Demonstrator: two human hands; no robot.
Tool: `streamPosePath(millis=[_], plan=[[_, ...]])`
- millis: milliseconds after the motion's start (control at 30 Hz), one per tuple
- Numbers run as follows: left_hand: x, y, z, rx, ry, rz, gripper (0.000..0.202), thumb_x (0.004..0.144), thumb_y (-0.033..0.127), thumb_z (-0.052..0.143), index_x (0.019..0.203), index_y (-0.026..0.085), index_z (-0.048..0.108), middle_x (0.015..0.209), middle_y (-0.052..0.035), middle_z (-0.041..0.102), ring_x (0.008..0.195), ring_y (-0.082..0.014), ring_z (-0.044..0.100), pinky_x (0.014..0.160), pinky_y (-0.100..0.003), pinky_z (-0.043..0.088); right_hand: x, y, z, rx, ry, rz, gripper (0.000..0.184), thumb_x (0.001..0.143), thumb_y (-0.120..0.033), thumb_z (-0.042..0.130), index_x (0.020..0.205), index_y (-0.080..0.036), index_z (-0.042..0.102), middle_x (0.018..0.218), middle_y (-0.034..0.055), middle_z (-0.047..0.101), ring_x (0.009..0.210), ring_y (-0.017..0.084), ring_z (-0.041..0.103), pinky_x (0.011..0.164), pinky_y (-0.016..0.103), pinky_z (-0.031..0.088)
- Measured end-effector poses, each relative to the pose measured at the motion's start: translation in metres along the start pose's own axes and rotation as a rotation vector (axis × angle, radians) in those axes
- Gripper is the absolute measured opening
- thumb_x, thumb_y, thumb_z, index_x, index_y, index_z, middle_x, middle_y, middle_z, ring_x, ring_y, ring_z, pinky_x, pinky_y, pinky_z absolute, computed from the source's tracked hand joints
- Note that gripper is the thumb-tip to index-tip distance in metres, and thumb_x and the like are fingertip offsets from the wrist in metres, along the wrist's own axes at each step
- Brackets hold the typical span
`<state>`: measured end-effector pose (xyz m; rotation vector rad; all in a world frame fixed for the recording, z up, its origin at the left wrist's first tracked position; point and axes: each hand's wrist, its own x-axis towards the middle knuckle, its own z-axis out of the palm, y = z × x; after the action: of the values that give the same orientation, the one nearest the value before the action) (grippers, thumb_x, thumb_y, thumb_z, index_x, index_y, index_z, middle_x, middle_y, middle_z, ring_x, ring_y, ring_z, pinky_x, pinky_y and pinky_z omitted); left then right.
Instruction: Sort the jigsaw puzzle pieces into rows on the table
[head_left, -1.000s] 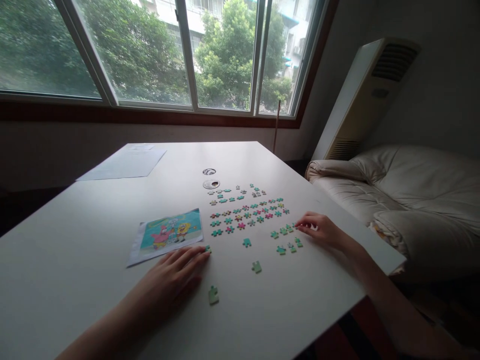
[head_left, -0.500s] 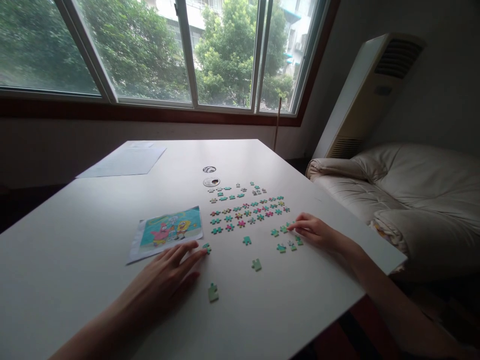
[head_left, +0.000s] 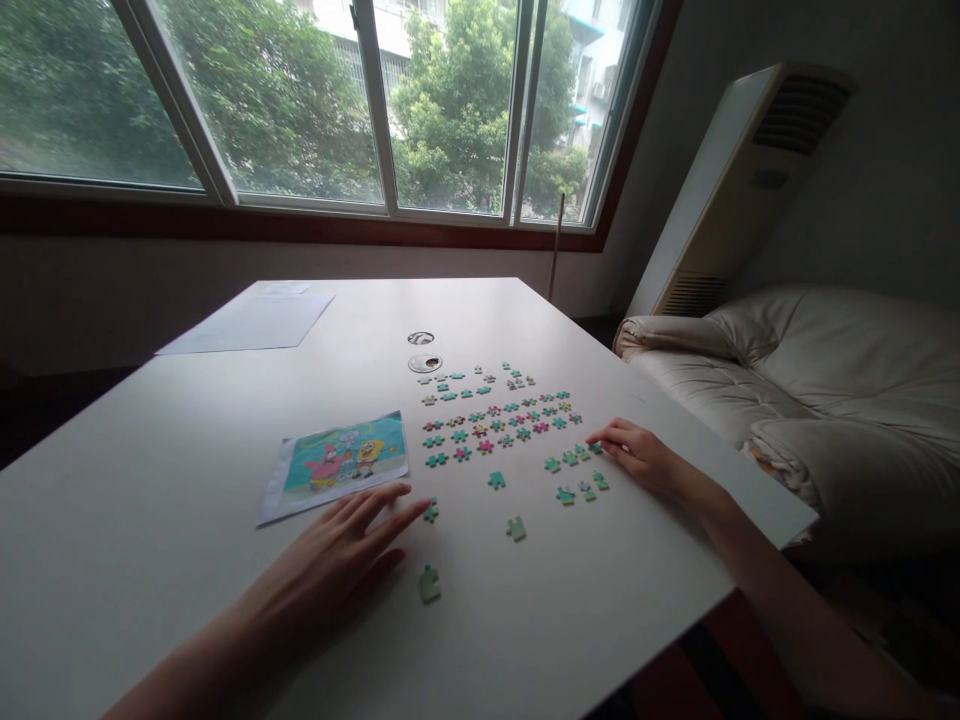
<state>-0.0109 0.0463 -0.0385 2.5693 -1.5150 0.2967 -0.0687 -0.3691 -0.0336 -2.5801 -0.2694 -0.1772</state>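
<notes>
My left hand (head_left: 352,535) lies over the table with its fingers stretched out. Its index fingertip touches a green puzzle piece (head_left: 430,511) beside the cartoon picture sheet (head_left: 341,465). A paler green piece (head_left: 429,584) lies nearer to me, and two more single pieces (head_left: 515,528) lie to the right. At the right side my right hand (head_left: 637,455) reaches in, index finger extended, the other fingers partly curled. That fingertip is on or just over a small green piece (head_left: 595,447) at the end of a short row. Several pieces (head_left: 586,490) form another row just below it.
Rows of loose puzzle pieces (head_left: 485,447) cover the middle of the white table (head_left: 187,470). Behind them lie two round discs (head_left: 425,363). Papers (head_left: 247,325) rest at the far left corner. A sofa (head_left: 847,400) stands beyond the right edge.
My left hand has moved slightly right, and the piece at its fingertip has shifted right and nearer to me. My right fingertip has moved a little right and away from me along the short row.
</notes>
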Motion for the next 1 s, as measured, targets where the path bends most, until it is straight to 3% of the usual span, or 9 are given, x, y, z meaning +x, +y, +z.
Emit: streamPosePath(millis=[167,500,733,867,1000], plan=[[0.0,0.0,0.001,-0.017,-0.011,-0.001,0.036,0.087,0.024,0.039,0.122,0.03,0.045,0.127,-0.0075,0.043,0.108,-0.0238,0.048,0.087,-0.037,0.043,-0.001,0.0,-0.001,-0.014,-0.022,0.029,0.022,0.084,-0.028,0.044,0.093,-0.019,0.062,0.09,0.006,0.055,0.074,0.016,0.053,0.068,0.027,0.043],[-0.001,-0.002,0.004,-0.011,-0.006,0.016,0.039,0.086,0.022,0.04,0.124,0.031,0.042,0.126,-0.0079,0.044,0.109,-0.0248,0.046,0.086,-0.038,0.043,0.008,-0.008,-0.002,0.06,-0.049,-0.001,0.022,0.082,-0.032,0.049,0.092,-0.018,0.062,0.088,0.0056,0.055,0.072,0.014,0.052,0.064,0.024,0.042],[0.001,0.0,0.002,-0.037,0.02,0.01,0.038,0.086,0.022,0.041,0.122,0.031,0.045,0.123,-0.0071,0.047,0.108,-0.0244,0.048,0.085,-0.037,0.044,0.035,-0.039,-0.002,0.047,-0.276,-0.196,0.021,0.079,-0.03,0.055,0.096,-0.019,0.058,0.095,0.005,0.053,0.081,0.015,0.05,0.074,0.025,0.04],[0.002,0.0,0.001,-0.042,0.016,0.019,0.037,0.086,0.022,0.04,0.122,0.031,0.045,0.123,-0.0074,0.048,0.107,-0.0236,0.048,0.085,-0.036,0.044,0.052,-0.051,0.0,0.023,-0.408,-0.238,0.026,0.073,-0.029,0.062,0.096,-0.019,0.055,0.097,0.0041,0.053,0.084,0.016,0.048,0.073,0.025,0.039],[0.001,0.0,0.001,-0.045,0.014,0.017,0.037,0.086,0.023,0.04,0.123,0.031,0.045,0.123,-0.0074,0.048,0.107,-0.0241,0.048,0.085,-0.037,0.044,0.068,-0.056,0.0,-0.001,-0.573,-0.221,0.023,0.071,-0.022,0.062,0.092,-0.018,0.055,0.086,0.002,0.055,0.077,0.014,0.049,0.065,0.022,0.038]])
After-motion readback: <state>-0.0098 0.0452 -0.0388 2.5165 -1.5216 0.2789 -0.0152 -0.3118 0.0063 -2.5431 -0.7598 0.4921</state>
